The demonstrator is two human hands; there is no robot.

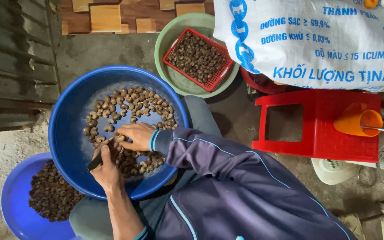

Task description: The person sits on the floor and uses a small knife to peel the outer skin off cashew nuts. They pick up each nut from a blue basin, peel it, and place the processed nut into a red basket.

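Your left hand rose from the lower edge of the view, forearm bare, thumb laid along a dark, narrow tool that the fingers were closed around. Your right hand reached in from the right in a purple sleeve with a pale blue cuff, palm down, its fingertips pinched on one cashew nut just beside the tool's upper end (how firmly it was pinched could not be told).

Both hands worked over the large blue basin on your lap, where more brown nuts lay in a loose ring against the far and right walls. A second blue basin at lower left, partly tucked beneath the first, held a heap of darker nuts. Beyond, a pale green bowl carried a red slotted basket filled with nuts.

At upper right a white woven sack with blue printed lettering hung over a red plastic stool, on which an orange cup lay on its side.
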